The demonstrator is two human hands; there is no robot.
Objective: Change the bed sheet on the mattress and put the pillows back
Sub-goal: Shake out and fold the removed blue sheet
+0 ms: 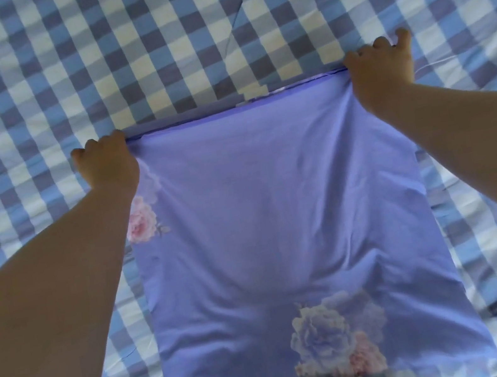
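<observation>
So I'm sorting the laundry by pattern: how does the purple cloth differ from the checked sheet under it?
The purple floral cloth is plain with printed flowers; the checked sheet is blue-and-white squares. The cloth is smaller and lies on top of the sheet, with left hand and right hand gripping its far corners.

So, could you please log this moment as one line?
left hand: grips corner | right hand: grips corner | folded purple floral cloth: on blue checked sheet
</observation>
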